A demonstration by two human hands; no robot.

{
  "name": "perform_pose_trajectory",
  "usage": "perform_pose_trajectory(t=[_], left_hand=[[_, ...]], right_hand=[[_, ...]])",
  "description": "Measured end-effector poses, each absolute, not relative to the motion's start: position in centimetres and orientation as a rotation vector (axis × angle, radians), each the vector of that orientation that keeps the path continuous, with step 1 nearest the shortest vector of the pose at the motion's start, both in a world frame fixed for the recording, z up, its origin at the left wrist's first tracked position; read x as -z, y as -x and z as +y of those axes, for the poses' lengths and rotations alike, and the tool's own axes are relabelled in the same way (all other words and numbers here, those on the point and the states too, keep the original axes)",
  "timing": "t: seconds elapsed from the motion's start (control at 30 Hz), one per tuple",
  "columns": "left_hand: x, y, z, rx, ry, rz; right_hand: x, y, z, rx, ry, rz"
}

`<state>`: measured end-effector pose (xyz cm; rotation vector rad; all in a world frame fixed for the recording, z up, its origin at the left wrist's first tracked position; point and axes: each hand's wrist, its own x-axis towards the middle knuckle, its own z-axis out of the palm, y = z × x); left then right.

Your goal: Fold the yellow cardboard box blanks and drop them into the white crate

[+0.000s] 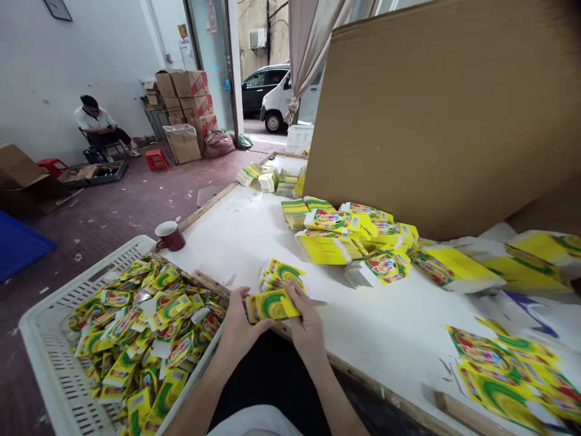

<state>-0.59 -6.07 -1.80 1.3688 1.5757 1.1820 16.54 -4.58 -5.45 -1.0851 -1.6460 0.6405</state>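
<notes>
At the near edge of the white table (236, 221), the left hand (239, 327) and the right hand (307, 318) are closed on opposite ends of one small carton (272, 304), fingers and thumbs pressed against it. The carton is oblong and bright yellow, with a broad green curve around a paler yellow round motif on the face in view; its ends are partly covered by fingers.

Left of the table, a white crate (32, 342) is heaped with similar yellow cartons, some showing red and green print, barcodes or white flaps. On the table just beyond the hands lies a small bunch of cartons (281, 274). A maroon mug (172, 237) stands by the table's left edge. Farther across it, stacked flat cartons (329, 247) lie before a big cardboard sheet (431, 115). Well beyond the table, to its left, a person (96, 121) sits near piled boxes (186, 97).
</notes>
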Motion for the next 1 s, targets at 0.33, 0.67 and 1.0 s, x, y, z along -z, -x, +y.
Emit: perform_pose_trajectory(t=[0.33, 0.67, 1.0], left_hand=[[1.4, 2.4, -5.6, -1.454, -0.941, 1.335], [1.0, 0.6, -5.3, -1.492, -0.793, 1.228], [1.6, 0.8, -4.9, -1.451, -0.802, 1.242]], right_hand=[[3.4, -17.6, -5.7, -0.776, 0.987, -1.934], [3.9, -17.8, -4.9, -0.786, 1.026, -1.768], [2.9, -18.3, -5.0, -0.918, 1.001, -1.801]])
